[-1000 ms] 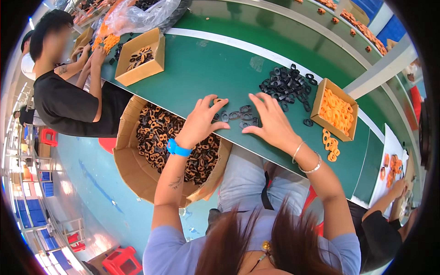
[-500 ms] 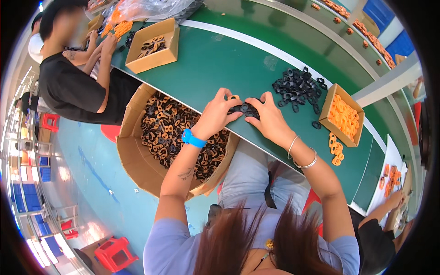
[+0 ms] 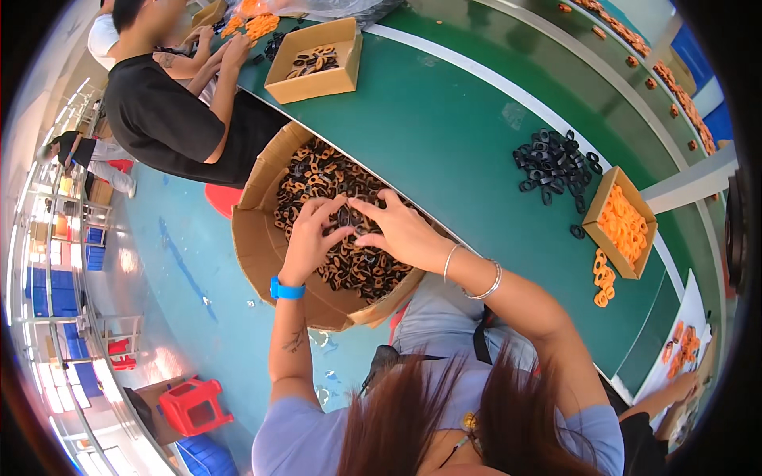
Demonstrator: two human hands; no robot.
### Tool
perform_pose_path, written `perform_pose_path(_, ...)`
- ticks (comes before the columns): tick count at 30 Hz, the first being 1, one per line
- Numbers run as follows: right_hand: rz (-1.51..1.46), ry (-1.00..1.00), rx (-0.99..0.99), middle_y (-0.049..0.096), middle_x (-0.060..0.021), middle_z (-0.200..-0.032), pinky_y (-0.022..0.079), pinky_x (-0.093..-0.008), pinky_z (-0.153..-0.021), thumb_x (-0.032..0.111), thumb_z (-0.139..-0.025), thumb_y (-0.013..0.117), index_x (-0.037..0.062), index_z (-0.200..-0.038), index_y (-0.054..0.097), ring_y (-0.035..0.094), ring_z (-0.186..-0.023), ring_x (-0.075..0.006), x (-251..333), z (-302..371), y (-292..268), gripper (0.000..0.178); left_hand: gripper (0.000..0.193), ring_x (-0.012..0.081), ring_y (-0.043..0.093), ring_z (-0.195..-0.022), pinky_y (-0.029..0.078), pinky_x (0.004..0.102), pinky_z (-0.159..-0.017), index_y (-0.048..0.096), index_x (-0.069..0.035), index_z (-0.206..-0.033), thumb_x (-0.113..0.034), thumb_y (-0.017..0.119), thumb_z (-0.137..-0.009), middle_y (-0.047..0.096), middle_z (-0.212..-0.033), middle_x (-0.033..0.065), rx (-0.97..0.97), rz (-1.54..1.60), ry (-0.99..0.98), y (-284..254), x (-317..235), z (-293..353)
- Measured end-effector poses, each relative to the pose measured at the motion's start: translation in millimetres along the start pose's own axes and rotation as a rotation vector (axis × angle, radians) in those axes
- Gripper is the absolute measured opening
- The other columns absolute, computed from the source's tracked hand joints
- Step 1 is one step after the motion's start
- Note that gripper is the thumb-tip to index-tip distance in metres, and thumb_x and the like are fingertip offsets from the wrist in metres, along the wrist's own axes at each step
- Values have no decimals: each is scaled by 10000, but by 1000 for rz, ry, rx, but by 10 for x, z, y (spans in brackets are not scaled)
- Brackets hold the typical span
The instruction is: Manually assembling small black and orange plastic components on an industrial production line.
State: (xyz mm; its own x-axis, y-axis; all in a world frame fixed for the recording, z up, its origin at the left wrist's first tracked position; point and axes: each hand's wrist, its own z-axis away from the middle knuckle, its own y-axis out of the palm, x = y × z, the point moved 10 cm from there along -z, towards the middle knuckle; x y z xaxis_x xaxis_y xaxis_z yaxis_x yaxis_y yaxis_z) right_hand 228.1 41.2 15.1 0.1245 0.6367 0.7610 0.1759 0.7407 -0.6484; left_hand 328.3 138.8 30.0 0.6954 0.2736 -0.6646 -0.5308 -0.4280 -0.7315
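My left hand and my right hand hang side by side over a large cardboard box. The box is heaped with small oval rings in black and orange. On both hands thumb and fingers are bent and apart, facing each other across a small gap. Dark shapes in that gap are blurred and blend with the rings below. On the table to the right lies a loose pile of black rings. Beside it a small carton holds orange rings, with several more orange rings near its front.
The green table runs alongside the large box, its edge next to my right forearm. Another open carton with dark rings stands at the far left. A person in black works there. A red stool is on the floor at lower left.
Both hands have moved left and nearer, from the table's edge, where their fingers gripped black rings, to above the large box. Their fingers have opened. The whole view has shifted.
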Motion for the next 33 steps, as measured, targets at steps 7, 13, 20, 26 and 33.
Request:
perform_pose_path(7, -752, -141, -132, 664, -76, -835, 535, -361, -817, 304, -932, 723, 14, -901, 664, 642, -749, -160, 587, 850, -1346, 297, 327, 209, 673, -863, 558, 332, -706, 692, -40, -1170, -118, 773, -862, 660, -1130, 131, 87, -131, -59, 241, 393, 210)
perform_pose_path(13, -887, -1321, -334, 492, -28, -527, 565, -377, -969, 227, -1045, 504, 149, -529, 508, 632, -541, -207, 1928, 2601, -2614, 522, 217, 207, 664, -751, 528, 308, -629, 700, 3, -1084, -38, 741, -875, 685, -992, 118, 62, 148, 267, 682, -1076, -471)
perform_pose_path(20, -814, -1261, -463, 498, -42, -520, 580, -385, -940, 162, -1046, 476, 108, -514, 498, 620, -531, -210, 1928, 3102, -2609, 535, 260, 311, 647, -880, 543, 392, -721, 673, -11, -1094, -52, 755, -851, 660, -1019, 143, 107, 145, 629, 1942, -2181, -993)
perform_pose_path(26, -708, -1097, -679, 637, -106, -622, 520, -301, -515, 188, -993, 599, 16, -601, 606, 600, -507, -221, 1299, 3387, -2624, 429, 211, 342, 631, -918, 542, 407, -749, 661, -10, -1054, -20, 725, -853, 654, -1006, 148, 44, 30, 570, 1994, -1952, -1076)
perform_pose_path(33, 325, 509, -925, 676, -131, -904, 514, -356, -711, 131, -823, 770, -8, -930, 698, 645, -813, -308, -851, 3550, -2243, 190, 126, 352, 678, -930, 552, 395, -799, 681, 13, -1010, 34, 663, -888, 690, -1016, 181, 68, 210, 560, 1585, -2265, -635)
